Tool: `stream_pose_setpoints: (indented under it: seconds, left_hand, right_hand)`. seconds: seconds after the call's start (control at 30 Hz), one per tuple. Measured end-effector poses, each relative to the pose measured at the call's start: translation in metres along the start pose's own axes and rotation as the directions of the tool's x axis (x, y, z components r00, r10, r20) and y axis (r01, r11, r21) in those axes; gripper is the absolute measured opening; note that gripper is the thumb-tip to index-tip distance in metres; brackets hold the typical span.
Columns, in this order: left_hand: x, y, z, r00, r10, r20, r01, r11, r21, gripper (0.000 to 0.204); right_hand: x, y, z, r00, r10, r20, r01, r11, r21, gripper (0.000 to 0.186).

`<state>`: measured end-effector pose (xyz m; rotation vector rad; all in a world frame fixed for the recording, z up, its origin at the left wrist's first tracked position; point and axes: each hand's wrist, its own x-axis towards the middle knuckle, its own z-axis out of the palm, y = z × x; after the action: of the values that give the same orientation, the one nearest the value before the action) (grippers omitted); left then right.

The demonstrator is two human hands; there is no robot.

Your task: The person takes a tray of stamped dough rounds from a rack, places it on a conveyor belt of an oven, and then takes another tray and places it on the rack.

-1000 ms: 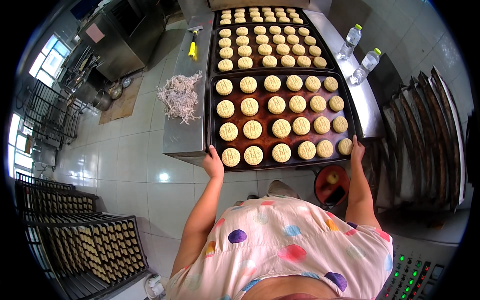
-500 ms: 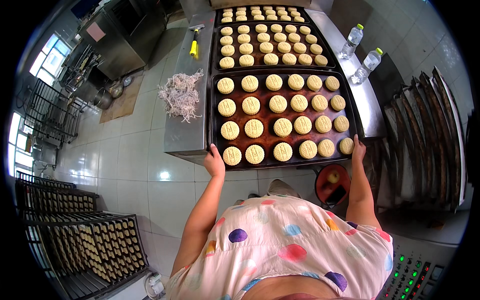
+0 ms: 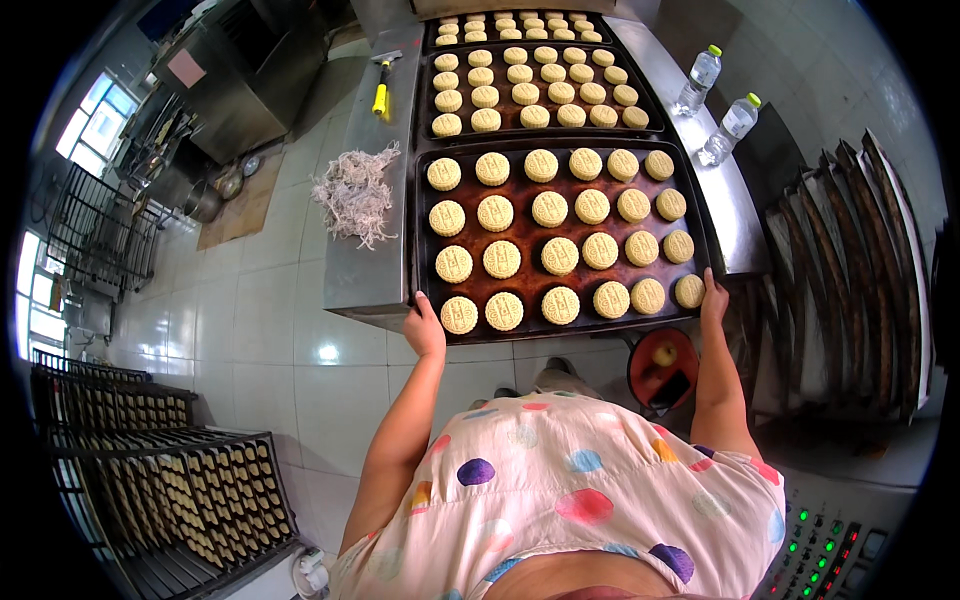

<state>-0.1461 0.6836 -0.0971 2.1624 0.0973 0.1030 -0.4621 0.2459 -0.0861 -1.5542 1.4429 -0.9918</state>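
Note:
A dark baking tray (image 3: 526, 190) bearing rows of round, stamped, pale-yellow mooncakes (image 3: 560, 256) juts out over the near end of a metal conveyor. My left hand (image 3: 425, 328) is closed on its near left corner, thumb along the rim. At the near right corner, my right hand (image 3: 714, 300) grips the rim in the same way. Fingers of both hands are partly hidden beneath the tray. Just beyond it lies a second tray (image 3: 513, 100) of mooncakes, and part of a third tray shows at the far end.
On the left metal ledge lie a stringy whitish bundle (image 3: 357, 195) and a yellow-handled scraper (image 3: 381, 97). Two water bottles (image 3: 735, 128) stand on the right ledge. A red stool (image 3: 648, 385) is below my right hand. Racks of filled trays (image 3: 200, 490) stand lower left; upright trays (image 3: 850, 270) lean at right.
The held tray has come slightly toward me, and the gap to the tray behind it has widened a little. Both hands keep their grip. The view has shifted slightly.

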Motion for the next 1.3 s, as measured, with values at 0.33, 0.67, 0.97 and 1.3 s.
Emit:
stream_pose_setpoints:
  seconds: [0.33,0.67,0.97,1.3]
  left_hand:
    - [-0.001,-0.009,-0.004,0.985,-0.130,0.116,0.160,0.939,-0.304,0.060]
    - [-0.040,-0.012,-0.032,0.749,-0.274,0.603,0.651,0.471,-0.595,0.069]
    - [-0.017,0.016,-0.032,0.782,-0.356,0.511,0.620,0.525,-0.583,0.063]
    - [-0.005,0.024,-0.023,0.772,-0.359,0.525,0.632,0.526,-0.569,0.064]
  right_hand:
    - [0.008,0.017,-0.002,0.998,0.034,0.061,-0.040,0.994,0.100,0.058]
    - [-0.036,-0.001,-0.022,0.860,0.371,0.350,-0.510,0.651,0.562,0.058]
    - [-0.029,-0.036,-0.021,0.911,0.343,0.230,-0.410,0.816,0.406,0.053]
    - [-0.019,-0.037,-0.010,0.925,0.281,0.255,-0.371,0.809,0.456,0.058]
